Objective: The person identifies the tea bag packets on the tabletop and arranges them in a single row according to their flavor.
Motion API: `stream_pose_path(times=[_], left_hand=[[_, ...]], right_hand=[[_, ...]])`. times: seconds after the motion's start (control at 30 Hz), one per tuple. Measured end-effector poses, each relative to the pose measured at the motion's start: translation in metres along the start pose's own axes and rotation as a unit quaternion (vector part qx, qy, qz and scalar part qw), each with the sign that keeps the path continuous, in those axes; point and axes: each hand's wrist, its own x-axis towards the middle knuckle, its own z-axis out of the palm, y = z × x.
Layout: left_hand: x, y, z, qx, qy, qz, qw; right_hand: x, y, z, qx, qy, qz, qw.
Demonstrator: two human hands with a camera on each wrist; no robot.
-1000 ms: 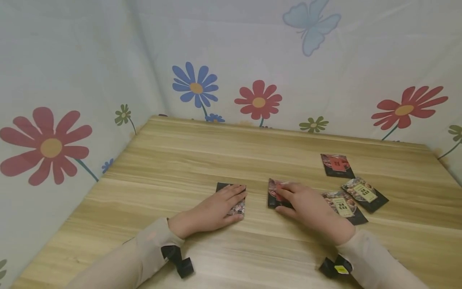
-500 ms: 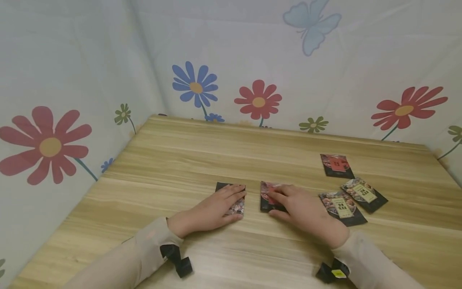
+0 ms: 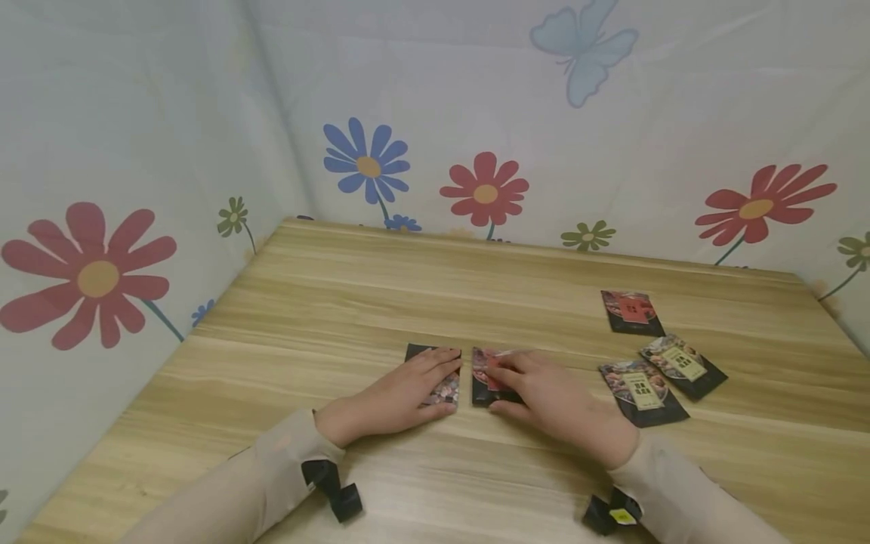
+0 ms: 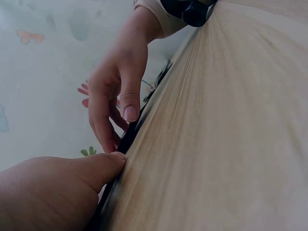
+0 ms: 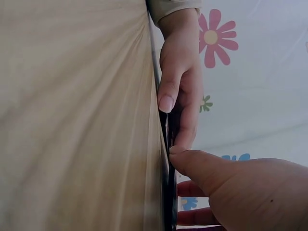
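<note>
My left hand (image 3: 397, 394) rests on a black packet (image 3: 446, 391) with a patterned print, its fingers stretched over the top and hiding much of it. To the right, a black packet with a red label (image 3: 481, 391) lies flat under the fingertips of my right hand (image 3: 560, 400). The right thumb is by that packet's near edge. A narrow strip of wood separates the two packets. The left wrist view shows the left thumb (image 4: 103, 168) low at a packet's dark edge. In the right wrist view the right thumb (image 5: 192, 163) is likewise at a dark edge.
Off to the right lie another red-labelled packet (image 3: 633, 312) and two packets with cream labels, one nearer (image 3: 642, 391) and one farther right (image 3: 685, 366). They lie on a wooden table (image 3: 381, 279). A flowered cloth (image 3: 421, 91) hangs behind it.
My right hand has slid the red-labelled packet left across the table, narrowing the gap to the packet under my left hand. The left hand has stayed in place.
</note>
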Motion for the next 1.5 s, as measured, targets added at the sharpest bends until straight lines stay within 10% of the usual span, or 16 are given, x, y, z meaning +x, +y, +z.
stream_pose_path(times=[1.5], left_hand=[[0.001, 0.001, 0.001, 0.001, 0.008, 0.000, 1.0000]], right_hand=[[0.004, 0.006, -0.034, 0.019, -0.037, 0.006, 0.9991]])
